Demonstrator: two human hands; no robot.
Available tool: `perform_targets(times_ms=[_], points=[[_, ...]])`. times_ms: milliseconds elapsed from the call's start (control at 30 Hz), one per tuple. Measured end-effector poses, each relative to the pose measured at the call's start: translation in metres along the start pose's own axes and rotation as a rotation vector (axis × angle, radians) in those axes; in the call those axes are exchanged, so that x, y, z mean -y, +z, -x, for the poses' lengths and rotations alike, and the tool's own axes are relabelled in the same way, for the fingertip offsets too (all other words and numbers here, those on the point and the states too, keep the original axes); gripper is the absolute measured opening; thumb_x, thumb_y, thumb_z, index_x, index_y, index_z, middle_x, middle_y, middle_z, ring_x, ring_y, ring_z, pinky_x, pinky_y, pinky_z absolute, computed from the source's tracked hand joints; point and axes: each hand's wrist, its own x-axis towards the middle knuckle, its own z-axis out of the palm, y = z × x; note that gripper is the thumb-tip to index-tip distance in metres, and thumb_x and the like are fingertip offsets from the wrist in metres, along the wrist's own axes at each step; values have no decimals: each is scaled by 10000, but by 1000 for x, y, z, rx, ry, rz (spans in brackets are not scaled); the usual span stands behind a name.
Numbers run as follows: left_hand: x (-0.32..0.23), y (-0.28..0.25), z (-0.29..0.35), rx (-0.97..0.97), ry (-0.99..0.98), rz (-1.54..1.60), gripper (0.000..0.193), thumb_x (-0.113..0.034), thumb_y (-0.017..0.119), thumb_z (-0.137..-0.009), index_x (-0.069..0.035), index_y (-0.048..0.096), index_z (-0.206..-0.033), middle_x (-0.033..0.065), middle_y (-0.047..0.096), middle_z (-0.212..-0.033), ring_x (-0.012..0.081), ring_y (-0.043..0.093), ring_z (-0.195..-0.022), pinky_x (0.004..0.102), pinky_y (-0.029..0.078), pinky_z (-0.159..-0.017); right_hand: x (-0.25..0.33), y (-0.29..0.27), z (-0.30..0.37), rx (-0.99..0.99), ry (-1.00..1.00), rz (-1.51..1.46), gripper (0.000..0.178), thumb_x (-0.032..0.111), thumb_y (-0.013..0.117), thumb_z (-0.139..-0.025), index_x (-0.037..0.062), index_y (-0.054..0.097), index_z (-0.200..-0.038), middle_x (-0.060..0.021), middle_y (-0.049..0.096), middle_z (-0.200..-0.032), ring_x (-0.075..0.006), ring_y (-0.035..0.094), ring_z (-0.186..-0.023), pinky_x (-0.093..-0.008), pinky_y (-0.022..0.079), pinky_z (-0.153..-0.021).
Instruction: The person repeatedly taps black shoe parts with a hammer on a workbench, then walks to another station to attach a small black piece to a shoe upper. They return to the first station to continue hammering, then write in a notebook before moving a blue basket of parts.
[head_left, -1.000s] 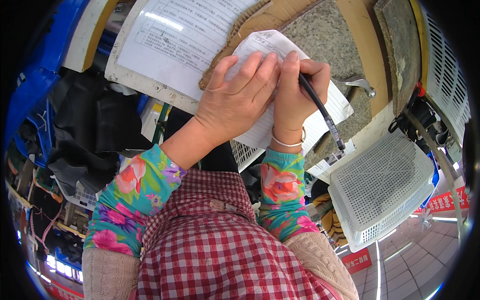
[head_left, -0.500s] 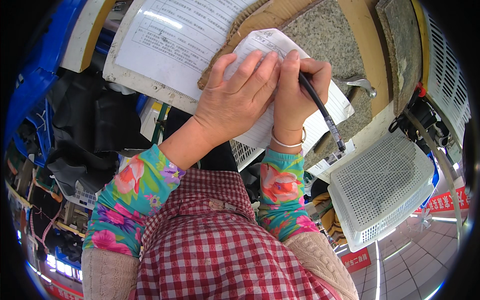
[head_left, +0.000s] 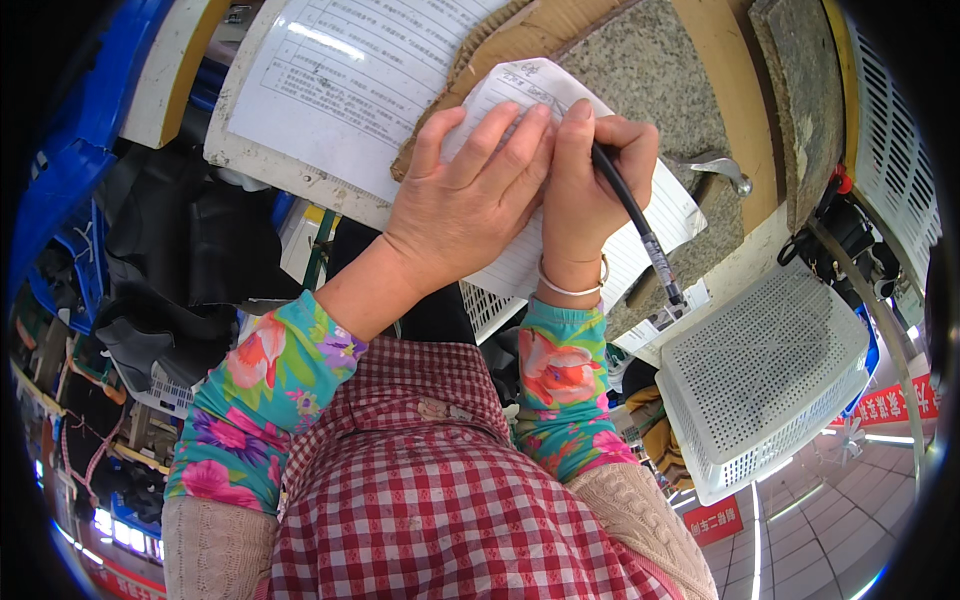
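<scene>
My left hand (head_left: 460, 205) lies flat on a lined paper pad (head_left: 675, 215), its fingers stretched out and slightly bent. Right beside it, my right hand (head_left: 588, 185) grips a black pen (head_left: 643, 232) between thumb and fingers. The pen's back end slants toward the lower right; its tip is hidden by the hand. Handwriting shows near the pad's top, just beyond my left fingertips. Under the pad are brown cardboard (head_left: 535, 48) and a speckled grey stone slab (head_left: 655, 75).
A printed sheet (head_left: 330, 110) lies on the white board at upper left. Beside the slab is a curved metal handle (head_left: 722, 170). A white perforated basket (head_left: 765, 370) stands at right. Black sheet material (head_left: 205, 235) hangs at left, near a blue bin (head_left: 60, 170).
Both hands have shifted slightly left on the pad. The pen's back end has swung a little to the left. My left hand stays flat and my right keeps its grip.
</scene>
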Motion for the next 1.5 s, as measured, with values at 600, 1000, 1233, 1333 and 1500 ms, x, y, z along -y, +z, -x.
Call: perform_targets(times_ms=[600, 1000, 1233, 1333, 1500], points=[[-1, 0, 0, 0, -6, 3, 426, -327, 642, -914, -108, 645, -1279, 13, 547, -1394, 181, 486, -1298, 488, 365, -1076, 0, 0, 0, 0, 0, 0, 259, 69, 758, -891, 61, 525, -779, -2, 571, -626, -49, 482, -535, -227, 419, -497], [-1, 2, 1, -3, -5, -7, 435, -319, 640, -913, -98, 644, -1288, 8, 549, -1388, 181, 487, -1292, 483, 376, -1063, -2, -1, 0, -17, -5, 11, 261, 84, 763, -894, 64, 528, -782, -5, 568, -640, -59, 483, -543, -229, 422, -506], [-1, 2, 1, -14, -6, -4, 419, -317, 639, -915, -100, 655, -1273, 7, 555, -1382, 182, 493, -1285, 485, 380, -1056, 0, -1, 0, -16, -10, 18, 262, 85, 762, -896, 64, 528, -782, -3, 568, -638, -61, 489, -543, -233, 428, -506], [-1, 3, 1, -12, -6, -4, 416, -316, 640, -915, -100, 657, -1269, 6, 557, -1381, 182, 496, -1283, 487, 383, -1053, 0, -1, 0, -22, -9, 23, 264, 83, 762, -897, 64, 525, -781, -4, 567, -638, -60, 488, -543, -234, 428, -507], [-1, 3, 1, -8, -7, -13, 419, -318, 648, -910, -101, 656, -1268, 7, 556, -1383, 183, 497, -1281, 490, 387, -1048, -1, -1, 0, -12, -3, 11, 263, 80, 760, -898, 64, 523, -783, -3, 561, -637, -57, 483, -546, -234, 426, -507]])
